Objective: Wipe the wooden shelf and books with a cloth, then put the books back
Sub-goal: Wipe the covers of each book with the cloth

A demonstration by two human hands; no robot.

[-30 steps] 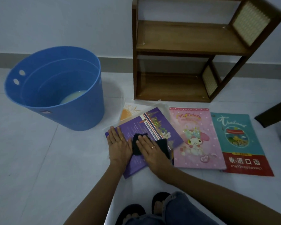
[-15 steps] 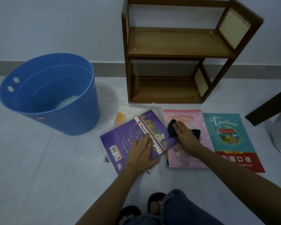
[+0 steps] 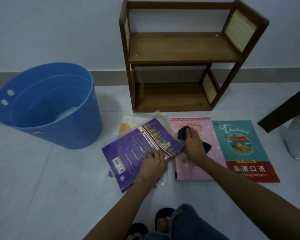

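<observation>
Under right fingers [image 3: 191,134], dark cloth [image 3: 181,134]

Bare floor [image 3: 42,187] left of purple book [image 3: 128,149]; blue bucket [image 3: 59,132] beyond, shelf [image 3: 171,99] behind books.

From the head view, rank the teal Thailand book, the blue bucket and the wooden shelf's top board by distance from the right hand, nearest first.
1. Teal Thailand book, just right of the right hand.
2. Blue bucket, far left.
3. Wooden shelf's top board, up behind.
</observation>
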